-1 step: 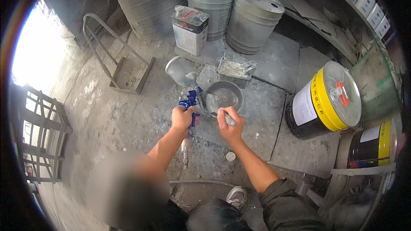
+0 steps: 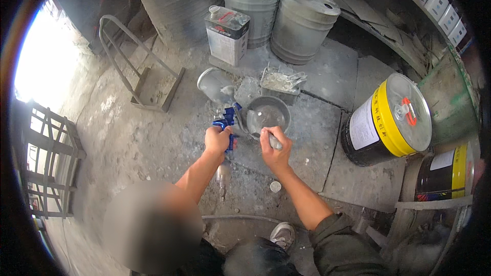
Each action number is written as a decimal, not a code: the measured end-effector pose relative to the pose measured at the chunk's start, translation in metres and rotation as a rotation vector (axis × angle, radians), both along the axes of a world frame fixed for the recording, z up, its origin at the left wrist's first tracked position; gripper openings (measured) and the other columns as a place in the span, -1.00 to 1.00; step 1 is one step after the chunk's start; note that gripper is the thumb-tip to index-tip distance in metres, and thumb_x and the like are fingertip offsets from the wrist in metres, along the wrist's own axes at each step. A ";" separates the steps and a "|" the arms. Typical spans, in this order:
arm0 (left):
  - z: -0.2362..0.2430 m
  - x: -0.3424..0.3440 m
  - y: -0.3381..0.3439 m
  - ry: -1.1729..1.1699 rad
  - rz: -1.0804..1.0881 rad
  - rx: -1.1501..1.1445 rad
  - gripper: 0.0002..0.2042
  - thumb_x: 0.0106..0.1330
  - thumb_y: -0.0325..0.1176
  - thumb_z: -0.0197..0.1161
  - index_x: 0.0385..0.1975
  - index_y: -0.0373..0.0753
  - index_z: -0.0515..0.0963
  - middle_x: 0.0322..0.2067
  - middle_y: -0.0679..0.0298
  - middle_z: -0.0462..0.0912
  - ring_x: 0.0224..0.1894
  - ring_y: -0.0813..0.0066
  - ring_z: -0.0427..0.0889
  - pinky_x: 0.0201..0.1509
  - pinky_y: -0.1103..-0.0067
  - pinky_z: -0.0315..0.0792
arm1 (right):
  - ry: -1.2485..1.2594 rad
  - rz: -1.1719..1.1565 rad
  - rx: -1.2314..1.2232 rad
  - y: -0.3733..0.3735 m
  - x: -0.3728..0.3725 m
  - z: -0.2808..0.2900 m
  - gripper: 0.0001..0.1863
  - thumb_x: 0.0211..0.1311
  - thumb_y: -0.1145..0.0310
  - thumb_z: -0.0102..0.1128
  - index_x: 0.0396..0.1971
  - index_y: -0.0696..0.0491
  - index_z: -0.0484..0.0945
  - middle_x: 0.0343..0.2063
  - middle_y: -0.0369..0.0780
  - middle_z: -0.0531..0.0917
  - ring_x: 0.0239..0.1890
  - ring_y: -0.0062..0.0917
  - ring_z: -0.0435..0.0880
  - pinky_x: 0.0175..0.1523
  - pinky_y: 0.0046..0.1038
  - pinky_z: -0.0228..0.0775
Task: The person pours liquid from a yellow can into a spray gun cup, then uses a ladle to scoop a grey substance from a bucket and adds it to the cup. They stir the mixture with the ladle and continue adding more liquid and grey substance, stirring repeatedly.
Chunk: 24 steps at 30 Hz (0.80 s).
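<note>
Both hands: L (image 2: 217, 139) w/ spray gun (image 2: 226, 122), R (image 2: 274, 148) at bowl (image 2: 268, 114).

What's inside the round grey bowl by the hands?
The bowl holds a shallow pool of pale grey liquid with a bright glint. The right hand holds a small grey tool at the near rim; its tip is covered by the fingers. The left hand grips a blue spray gun beside it.
</note>
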<state>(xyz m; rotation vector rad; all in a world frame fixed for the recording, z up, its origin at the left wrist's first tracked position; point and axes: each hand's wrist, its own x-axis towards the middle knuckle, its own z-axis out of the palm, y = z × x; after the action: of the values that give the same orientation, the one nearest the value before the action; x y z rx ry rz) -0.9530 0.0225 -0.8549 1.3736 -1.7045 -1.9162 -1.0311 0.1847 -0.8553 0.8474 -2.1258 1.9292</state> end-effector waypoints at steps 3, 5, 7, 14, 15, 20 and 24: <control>0.012 0.001 -0.003 0.036 0.046 0.105 -0.79 0.43 -0.40 0.18 -0.42 -0.41 0.51 -0.54 0.15 0.60 -0.61 0.40 0.61 -0.60 0.49 0.53 | 0.133 0.098 0.097 0.009 0.002 -0.010 -0.91 0.18 0.49 0.30 -0.39 0.17 0.58 -0.47 -0.11 0.70 -0.43 -0.32 0.74 -0.32 -0.42 0.50; 0.018 -0.001 -0.006 0.062 0.063 0.158 -0.79 0.43 -0.40 0.17 -0.41 -0.42 0.51 -0.53 0.13 0.62 -0.62 0.38 0.62 -0.60 0.47 0.53 | 0.133 0.056 0.052 0.013 -0.003 -0.017 -0.92 0.20 0.48 0.29 -0.36 0.16 0.60 -0.48 -0.12 0.68 -0.44 -0.30 0.73 -0.32 -0.40 0.49; 0.019 0.002 -0.009 0.072 0.076 0.176 -0.81 0.43 -0.40 0.16 -0.39 -0.42 0.50 -0.52 0.13 0.61 -0.62 0.38 0.61 -0.61 0.47 0.52 | 0.077 0.025 0.047 0.017 -0.010 -0.023 -0.92 0.21 0.47 0.28 -0.35 0.15 0.60 -0.50 -0.12 0.67 -0.44 -0.27 0.71 -0.33 -0.39 0.47; 0.024 0.002 -0.008 0.048 0.046 0.166 -0.81 0.42 -0.41 0.18 -0.39 -0.42 0.50 -0.52 0.15 0.61 -0.60 0.39 0.62 -0.61 0.48 0.52 | 0.038 -0.063 0.576 0.025 -0.068 -0.048 -0.75 0.28 0.17 0.25 -0.42 0.05 0.60 -0.44 -0.04 0.70 -0.39 -0.09 0.67 -0.31 -0.27 0.47; 0.020 0.003 -0.008 0.049 0.037 0.141 -0.81 0.42 -0.41 0.19 -0.39 -0.43 0.51 -0.52 0.15 0.61 -0.61 0.39 0.62 -0.61 0.49 0.52 | 0.014 -0.075 0.536 0.026 -0.075 -0.051 -0.74 0.28 0.15 0.25 -0.42 0.05 0.60 -0.48 -0.06 0.69 -0.43 -0.12 0.67 -0.34 -0.27 0.46; 0.010 0.010 -0.014 -0.049 -0.009 -0.081 -0.80 0.43 -0.38 0.20 -0.37 -0.41 0.52 -0.51 0.22 0.58 -0.60 0.48 0.59 -0.60 0.54 0.51 | -0.538 0.038 0.051 0.009 -0.060 0.013 -0.68 0.31 0.16 0.24 -0.46 0.14 0.60 -0.68 -0.21 0.65 -0.69 -0.54 0.60 -0.55 -0.44 0.37; 0.013 0.007 -0.006 -0.049 -0.055 -0.134 -0.80 0.44 -0.38 0.19 -0.39 -0.39 0.53 -0.54 0.24 0.58 -0.60 0.50 0.58 -0.60 0.55 0.47 | -0.551 0.066 -0.051 -0.012 -0.048 0.027 -0.69 0.33 0.21 0.22 -0.46 0.16 0.59 -0.69 -0.23 0.64 -0.71 -0.62 0.58 -0.59 -0.49 0.34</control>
<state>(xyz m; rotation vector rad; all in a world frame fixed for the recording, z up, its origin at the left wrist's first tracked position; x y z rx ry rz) -0.9461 0.0169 -0.8419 1.3482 -1.8747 -1.7737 -1.0794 0.1731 -0.8281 0.4064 -2.3274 2.4630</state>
